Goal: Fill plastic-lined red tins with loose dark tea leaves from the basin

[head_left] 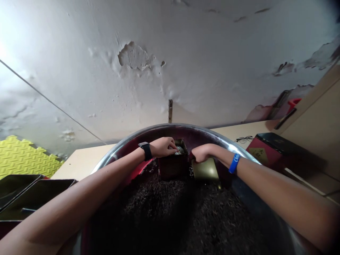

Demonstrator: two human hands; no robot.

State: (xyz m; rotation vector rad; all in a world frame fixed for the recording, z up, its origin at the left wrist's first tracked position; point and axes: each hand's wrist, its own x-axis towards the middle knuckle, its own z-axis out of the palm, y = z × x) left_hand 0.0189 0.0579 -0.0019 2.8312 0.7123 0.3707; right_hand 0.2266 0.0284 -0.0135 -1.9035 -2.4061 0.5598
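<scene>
A large steel basin (117, 150) in front of me holds a heap of dark loose tea leaves (170, 212). A small dark square tin (172, 166) stands in the leaves at the far side, with something silvery showing in its mouth. My left hand (164, 146), with a black watch on the wrist, rests on the tin's top with fingers curled into the opening. My right hand (201, 152), a blue band on its wrist, is closed just right of the tin, above a golden lid or scoop (205, 170). What each hand holds is hidden.
The basin sits on a pale wooden table (79, 161) against a peeling white wall. A red and black box (268, 148) and a pair of glasses (244, 139) lie at the right. Dark flat trays (32, 193) lie at the left, yellow foam matting (23, 156) behind them.
</scene>
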